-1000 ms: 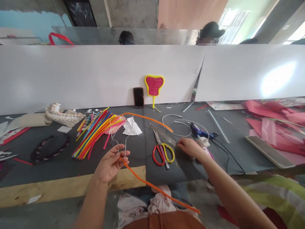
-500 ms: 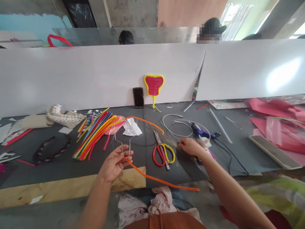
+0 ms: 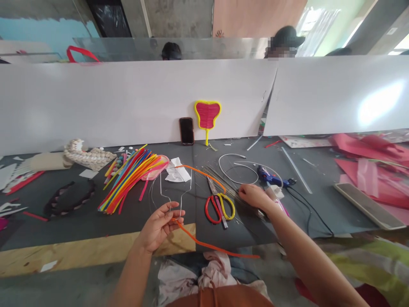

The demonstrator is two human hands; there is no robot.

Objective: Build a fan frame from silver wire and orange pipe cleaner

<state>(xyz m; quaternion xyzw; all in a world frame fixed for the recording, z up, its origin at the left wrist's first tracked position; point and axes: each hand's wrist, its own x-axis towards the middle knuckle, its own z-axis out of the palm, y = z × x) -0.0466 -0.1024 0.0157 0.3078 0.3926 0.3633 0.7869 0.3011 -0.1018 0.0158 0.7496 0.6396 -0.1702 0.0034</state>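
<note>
My left hand (image 3: 159,228) is closed in a pinch on the stem of a bent wire frame (image 3: 172,187), and a long orange pipe cleaner (image 3: 207,245) trails from the same fingers toward my lap. The frame stands up over the dark table (image 3: 79,221). My right hand (image 3: 254,196) rests palm down on a bundle of thin straight wires (image 3: 223,181), fingers curled onto them. Red-and-yellow scissors (image 3: 219,204) lie just left of that hand.
A fan of coloured pipe cleaners (image 3: 128,179) lies at left, with a braided piece (image 3: 86,155) behind it. A phone (image 3: 186,131) and a pink-yellow fan shape (image 3: 207,115) lean on the white divider. A glue gun (image 3: 270,177), wire loops (image 3: 238,166) and pink sheets (image 3: 367,157) lie at right. People sit beyond the divider.
My left hand has shifted right and slightly down with the wire frame, now held upright. The orange pipe cleaner's free end has swung up from my lap. My right hand has stayed on the wires.
</note>
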